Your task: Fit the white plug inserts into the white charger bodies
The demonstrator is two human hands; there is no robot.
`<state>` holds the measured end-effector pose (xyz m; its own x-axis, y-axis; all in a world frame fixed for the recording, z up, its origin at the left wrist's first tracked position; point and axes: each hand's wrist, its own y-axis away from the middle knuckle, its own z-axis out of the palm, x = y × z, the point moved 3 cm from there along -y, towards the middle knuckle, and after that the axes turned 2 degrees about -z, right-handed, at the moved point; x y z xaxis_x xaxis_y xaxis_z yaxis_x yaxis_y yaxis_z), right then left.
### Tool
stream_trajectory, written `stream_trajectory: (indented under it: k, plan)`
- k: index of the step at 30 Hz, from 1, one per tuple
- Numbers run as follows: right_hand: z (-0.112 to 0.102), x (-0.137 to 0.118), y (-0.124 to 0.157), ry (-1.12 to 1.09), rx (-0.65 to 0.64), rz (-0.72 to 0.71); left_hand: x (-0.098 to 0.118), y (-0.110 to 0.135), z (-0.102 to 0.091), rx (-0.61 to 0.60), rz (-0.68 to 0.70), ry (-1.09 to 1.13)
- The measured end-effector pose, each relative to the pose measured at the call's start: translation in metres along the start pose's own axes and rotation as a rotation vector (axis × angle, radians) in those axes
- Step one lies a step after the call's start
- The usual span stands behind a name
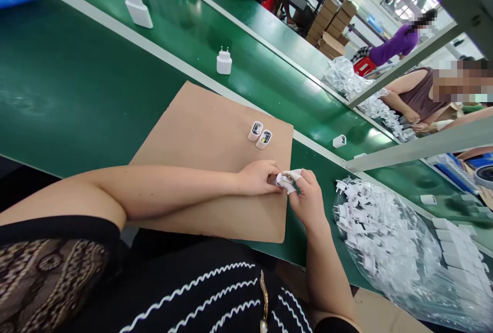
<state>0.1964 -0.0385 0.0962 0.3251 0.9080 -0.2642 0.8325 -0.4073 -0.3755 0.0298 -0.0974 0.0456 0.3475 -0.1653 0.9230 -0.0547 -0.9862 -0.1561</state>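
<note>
Over the right part of the cardboard sheet (pixel 215 138), my left hand (pixel 260 176) is closed round a small white charger housing (pixel 280 179), mostly hidden by the fingers. My right hand (pixel 308 197) wears white finger covers and pinches at the housing's end. What lies between its fingertips is too small and covered to make out. Just beyond the hands, two open white charger housings (pixel 255 131) stand side by side on the cardboard, with circuit parts visible inside.
A clear plastic bag of white plug parts (pixel 370 225) lies to the right, beside rows of white chargers (pixel 460 251). Chargers with pins (pixel 224 62) stand spaced along the green belt (pixel 185 30). A metal frame (pixel 423 145) crosses the right. Another person (pixel 414 94) sits across the line.
</note>
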Motion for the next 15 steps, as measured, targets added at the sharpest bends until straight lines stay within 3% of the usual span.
stream_trajectory:
  k: [4, 15]
  plan:
    - [-0.0074, -0.0044, 0.0008, 0.030, 0.049, -0.032, -0.0007, -0.0012, 0.0001, -0.013, -0.033, -0.014]
    - [-0.0016, -0.0093, -0.0059, 0.154, -0.043, -0.013, -0.0009, -0.0023, 0.0000, -0.016, 0.000, 0.010]
